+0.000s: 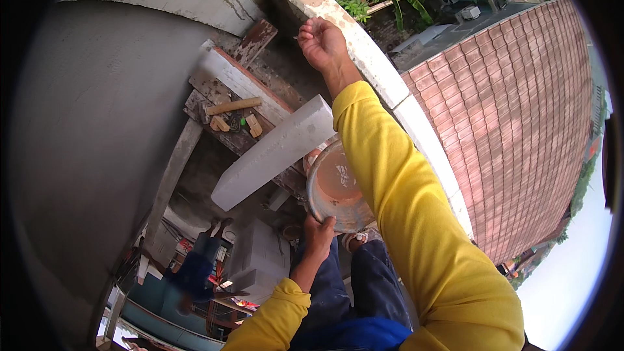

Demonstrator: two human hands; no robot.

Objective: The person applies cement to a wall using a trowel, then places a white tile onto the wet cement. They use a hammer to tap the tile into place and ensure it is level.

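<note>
Plaster wall [97, 123]: in the head view, smooth matte grey, filling the area left of the pale block [273, 153].
Tiled roof [507, 110]: ribbed reddish-brown rows, well to the right of the pale block.
Parapet [335, 16]: white, stained, curving past the pale block's upper right.
Planks [244, 143]: rough weathered wood beneath the pale block, bearing a wooden stick [234, 105] and small offcuts [253, 125] just above it.
Pale block: smooth, straight-sided slab; long axis slanting from lower left to upper right.
Bowl [343, 216]: round, worn, smeared with brownish residue, wet-looking inside; just below the pale block's right end, partly behind the yellow sleeve [403, 156]. Mouth facing up; being round, it has no evident long axis.
Left hand [318, 237]: below the pale block, clamped on the bowl's rim, thumb over the edge.
Right hand [322, 44]: raised above the pale block's right end, fingers curled; cannot tell whether anything is held.
</note>
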